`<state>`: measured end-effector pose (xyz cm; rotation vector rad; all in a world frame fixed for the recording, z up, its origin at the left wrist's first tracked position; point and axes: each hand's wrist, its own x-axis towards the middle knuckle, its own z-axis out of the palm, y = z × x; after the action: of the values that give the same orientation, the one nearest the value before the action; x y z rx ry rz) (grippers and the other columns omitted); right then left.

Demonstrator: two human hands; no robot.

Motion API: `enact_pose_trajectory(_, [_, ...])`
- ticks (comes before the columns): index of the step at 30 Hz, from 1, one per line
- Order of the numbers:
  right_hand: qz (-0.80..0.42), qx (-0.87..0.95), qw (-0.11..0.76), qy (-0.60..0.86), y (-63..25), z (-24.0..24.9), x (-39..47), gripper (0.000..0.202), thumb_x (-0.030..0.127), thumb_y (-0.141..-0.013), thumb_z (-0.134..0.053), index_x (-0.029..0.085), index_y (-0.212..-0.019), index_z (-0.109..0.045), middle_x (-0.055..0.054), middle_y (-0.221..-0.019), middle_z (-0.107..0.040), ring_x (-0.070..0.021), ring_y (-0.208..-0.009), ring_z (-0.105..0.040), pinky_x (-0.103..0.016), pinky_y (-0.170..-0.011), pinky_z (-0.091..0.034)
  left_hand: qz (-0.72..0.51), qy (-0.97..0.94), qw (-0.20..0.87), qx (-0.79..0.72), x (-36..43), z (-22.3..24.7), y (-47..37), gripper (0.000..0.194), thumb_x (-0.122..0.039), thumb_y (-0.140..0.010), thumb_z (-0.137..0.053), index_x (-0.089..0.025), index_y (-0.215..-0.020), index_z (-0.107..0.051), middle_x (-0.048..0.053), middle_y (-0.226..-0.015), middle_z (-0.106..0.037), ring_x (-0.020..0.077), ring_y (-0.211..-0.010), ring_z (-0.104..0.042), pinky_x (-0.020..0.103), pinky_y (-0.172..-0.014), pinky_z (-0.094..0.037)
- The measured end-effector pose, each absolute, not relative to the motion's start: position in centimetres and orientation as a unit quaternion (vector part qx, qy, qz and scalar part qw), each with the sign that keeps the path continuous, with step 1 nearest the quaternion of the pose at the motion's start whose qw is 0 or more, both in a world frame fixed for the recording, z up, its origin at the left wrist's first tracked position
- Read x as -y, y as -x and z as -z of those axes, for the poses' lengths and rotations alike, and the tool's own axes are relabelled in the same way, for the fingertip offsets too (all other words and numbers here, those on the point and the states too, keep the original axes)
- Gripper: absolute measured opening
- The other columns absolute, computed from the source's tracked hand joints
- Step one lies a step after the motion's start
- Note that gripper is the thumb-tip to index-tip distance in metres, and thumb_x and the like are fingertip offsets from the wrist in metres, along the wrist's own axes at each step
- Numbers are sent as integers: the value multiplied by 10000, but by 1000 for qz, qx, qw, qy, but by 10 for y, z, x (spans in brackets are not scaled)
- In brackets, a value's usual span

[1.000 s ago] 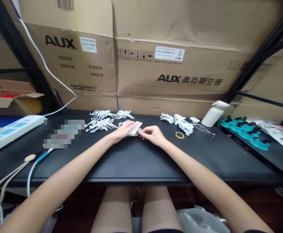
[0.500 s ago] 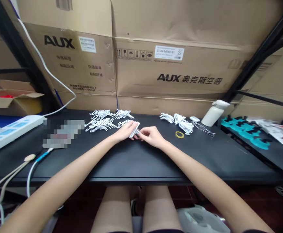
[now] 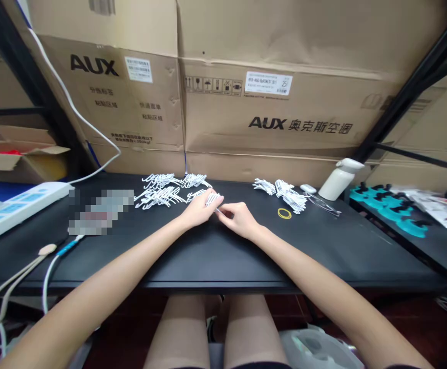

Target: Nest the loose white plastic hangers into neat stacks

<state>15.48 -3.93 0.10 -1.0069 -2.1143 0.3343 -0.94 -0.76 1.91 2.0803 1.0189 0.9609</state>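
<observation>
Above the middle of the black table [image 3: 215, 261], my left hand [image 3: 197, 211] is closed round a small bundle of white wire hooks [image 3: 213, 199]. My right hand [image 3: 240, 219] meets it from the right, thumb and forefinger pinched on the end of one thin white hook at the bundle's lower edge. Its fingertips are partly hidden. Just behind my left hand lie several piles of loose white hooks [image 3: 158, 198]. To the right are gathered bundles of white hooks [image 3: 291, 199], with yellow rubber bands [image 3: 284, 213] in front of them.
A white bottle [image 3: 337, 179] stands at the right, near glasses [image 3: 323, 204] and a small white case [image 3: 307, 189]. Teal parts [image 3: 392, 212] sit farther right. At left are a white power strip [image 3: 19, 210] and a blurred-out phone-like item [image 3: 100, 212]. Large cartons [image 3: 223, 123] line the back.
The bundle has turned in my left hand, its hook ends now fanning upward. My left fingers have curled in, and my right hand stays pinched close beside it.
</observation>
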Motion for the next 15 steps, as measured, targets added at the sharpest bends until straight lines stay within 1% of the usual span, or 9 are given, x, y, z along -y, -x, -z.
enact_pose_trajectory(4, [-147,820,379,403,-154,-5,40,301,377,-898,-481,167,-822,-682,-11,-674,-642,-117,-563,-504,-228,-594,-392,-363,-775,336,-393,1,-24,12,293,-486,-865,-472,-206,-780,-487,-42,-536,-521,111,-387,-475,237,-423,-389])
enact_pose_trajectory(6, [-155,809,393,409,-154,-7,41,300,402,-894,-493,169,-886,-682,-19,-719,-659,-126,-593,-532,-234,-615,-407,-384,-755,351,-399,-7,-30,19,277,-465,-866,-485,-200,-788,-484,-46,-505,-506,106,-370,-469,227,-417,-384])
enact_pose_trajectory(8, [-168,792,410,420,-156,-9,41,297,410,-887,-505,170,-933,-674,-29,-759,-674,-136,-625,-561,-240,-640,-427,-424,-712,368,-421,-17,-37,30,273,-464,-874,-467,-202,-799,-462,-44,-491,-506,111,-347,-465,205,-355,-322])
enact_pose_trajectory(10, [-176,778,420,433,-158,-8,40,278,395,-880,-516,172,-937,-671,-35,-787,-686,-142,-640,-579,-246,-654,-443,-472,-664,361,-453,-29,-41,43,264,-455,-878,-463,-202,-803,-445,-36,-518,-548,105,-335,-463,189,-333,-300])
enact_pose_trajectory(12, [-173,774,419,443,-160,-5,37,242,360,-870,-527,174,-910,-675,-39,-808,-694,-144,-650,-591,-251,-662,-452,-491,-639,328,-493,-40,-41,56,275,-462,-880,-465,-198,-806,-451,-38,-511,-554,102,-337,-474,178,-336,-309])
enact_pose_trajectory(13, [-168,774,417,445,-161,-4,35,221,339,-864,-533,174,-892,-678,-40,-816,-697,-145,-658,-596,-253,-667,-454,-488,-633,314,-513,-45,-40,60,272,-459,-878,-472,-196,-809,-454,-25,-549,-589,102,-347,-491,175,-332,-306])
enact_pose_trajectory(15, [-158,782,409,444,-162,0,32,187,294,-853,-538,175,-858,-682,-44,-828,-699,-149,-681,-605,-256,-676,-457,-456,-638,317,-534,-51,-34,66,286,-469,-867,-494,-188,-822,-464,22,-714,-678,95,-362,-514,176,-325,-303])
